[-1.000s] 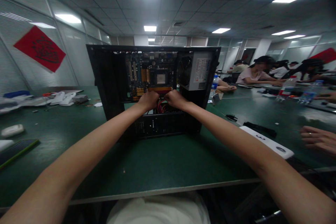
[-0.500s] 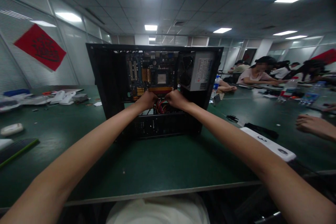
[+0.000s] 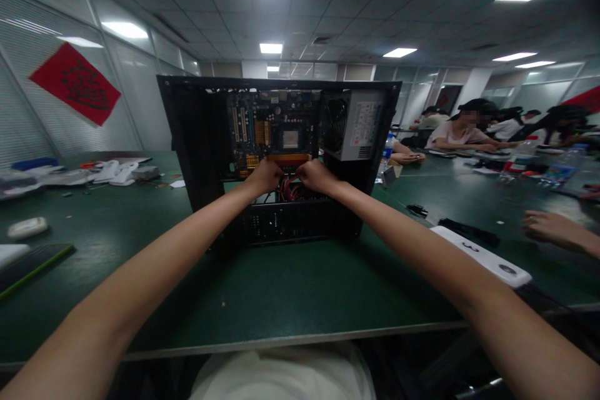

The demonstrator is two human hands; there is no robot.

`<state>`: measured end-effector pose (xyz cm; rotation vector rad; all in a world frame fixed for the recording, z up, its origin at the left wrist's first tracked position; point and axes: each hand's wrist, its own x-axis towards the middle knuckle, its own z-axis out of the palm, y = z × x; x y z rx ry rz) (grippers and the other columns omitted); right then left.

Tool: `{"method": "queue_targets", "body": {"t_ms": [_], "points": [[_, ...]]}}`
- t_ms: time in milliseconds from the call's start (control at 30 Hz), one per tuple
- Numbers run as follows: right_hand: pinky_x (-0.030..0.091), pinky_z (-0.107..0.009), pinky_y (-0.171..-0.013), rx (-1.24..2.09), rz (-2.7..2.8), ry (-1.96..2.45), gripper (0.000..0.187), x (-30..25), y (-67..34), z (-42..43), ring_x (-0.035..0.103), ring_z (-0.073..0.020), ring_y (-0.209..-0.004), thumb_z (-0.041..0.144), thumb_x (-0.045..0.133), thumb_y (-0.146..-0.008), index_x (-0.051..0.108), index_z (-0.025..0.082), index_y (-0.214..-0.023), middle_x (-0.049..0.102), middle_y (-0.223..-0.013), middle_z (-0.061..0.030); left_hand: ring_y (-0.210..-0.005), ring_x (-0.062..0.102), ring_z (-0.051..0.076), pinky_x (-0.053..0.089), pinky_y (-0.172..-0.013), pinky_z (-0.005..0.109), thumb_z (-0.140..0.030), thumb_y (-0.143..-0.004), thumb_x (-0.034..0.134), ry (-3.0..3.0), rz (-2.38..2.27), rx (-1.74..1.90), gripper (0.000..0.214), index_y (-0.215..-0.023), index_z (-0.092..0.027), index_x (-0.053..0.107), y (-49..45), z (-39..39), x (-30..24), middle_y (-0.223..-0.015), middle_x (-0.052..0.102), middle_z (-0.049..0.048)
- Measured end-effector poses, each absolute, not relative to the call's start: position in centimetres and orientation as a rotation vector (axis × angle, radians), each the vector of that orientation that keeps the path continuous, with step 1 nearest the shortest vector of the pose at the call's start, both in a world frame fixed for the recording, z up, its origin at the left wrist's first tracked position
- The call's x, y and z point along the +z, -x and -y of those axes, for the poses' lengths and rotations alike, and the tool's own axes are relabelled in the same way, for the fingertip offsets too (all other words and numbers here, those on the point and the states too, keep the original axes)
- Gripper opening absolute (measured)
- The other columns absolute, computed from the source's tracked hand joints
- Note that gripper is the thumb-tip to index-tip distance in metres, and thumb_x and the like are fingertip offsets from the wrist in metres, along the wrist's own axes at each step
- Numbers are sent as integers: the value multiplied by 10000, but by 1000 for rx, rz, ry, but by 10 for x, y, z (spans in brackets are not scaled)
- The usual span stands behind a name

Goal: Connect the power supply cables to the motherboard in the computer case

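Note:
An open black computer case (image 3: 295, 225) stands upright on the green table, its inside facing me. The motherboard (image 3: 262, 114) is mounted in it, with a bare metal square on the processor socket (image 3: 290, 139). My left hand (image 3: 263, 179) is closed at the left end of the orange and red memory slots (image 3: 290, 160). At their right end is my right hand (image 3: 317, 176), also closed. What the fingertips grip is too small and dark to make out. Red and black cables (image 3: 289, 190) hang between the hands. A power supply (image 3: 356, 128) with a fan sits at upper right.
A white power strip (image 3: 482, 256) and black cables (image 3: 469, 231) lie to the right. Another person's hand (image 3: 553, 228) rests beyond them. Water bottles (image 3: 518, 159) stand farther back. On the left are a white mouse-shaped object (image 3: 28, 227), a green-edged dark object (image 3: 37, 269) and scattered parts.
My hands stay at the two ends of the memory slots, with hardly any movement. The view has shifted slightly, and the other person's hand on the right has moved a little.

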<state>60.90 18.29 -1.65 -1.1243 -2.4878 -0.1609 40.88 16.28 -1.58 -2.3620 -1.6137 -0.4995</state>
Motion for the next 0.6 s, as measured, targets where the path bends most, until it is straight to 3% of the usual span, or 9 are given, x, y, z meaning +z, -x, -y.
{"method": "queue_targets", "body": {"t_ms": [600], "points": [[499, -237, -807, -124, 2455, 1134, 317, -16, -606, -188, 758, -221, -1015, 50, 576, -920, 835, 104, -1095, 810, -1110, -144, -962, 744, 235, 528, -859, 287, -144, -911, 562, 2341, 1711, -448, 333, -1083, -141, 847, -416, -153, -11, -1026, 822, 116]]}}
